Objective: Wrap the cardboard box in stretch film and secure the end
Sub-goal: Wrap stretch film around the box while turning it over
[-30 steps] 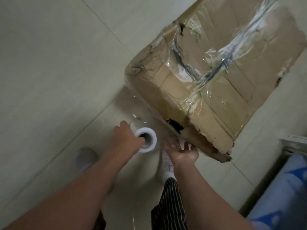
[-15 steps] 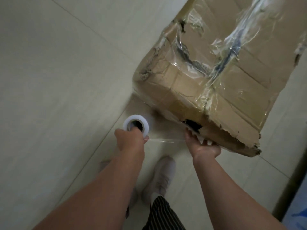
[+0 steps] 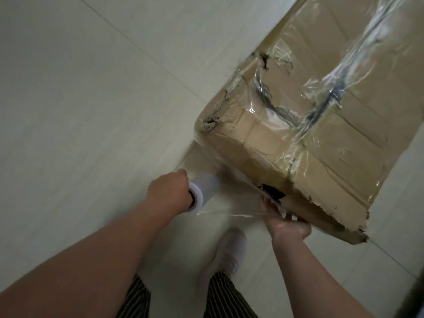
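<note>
1. Head view: our left hand (image 3: 168, 195) grips the film roll (image 3: 203, 191) just beside the box (image 3: 344, 157).
2. Our right hand (image 3: 286, 224), fingers straight, presses the box's torn near edge.
3. We judge that ragged cardboard could tear the taut film (image 3: 229, 208).

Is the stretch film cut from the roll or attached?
Attached: clear sheet runs from the roll in the left hand to the box.

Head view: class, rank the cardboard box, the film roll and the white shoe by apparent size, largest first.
1. cardboard box, by far.
2. white shoe.
3. film roll; the left hand hides part, so less sure.
</note>
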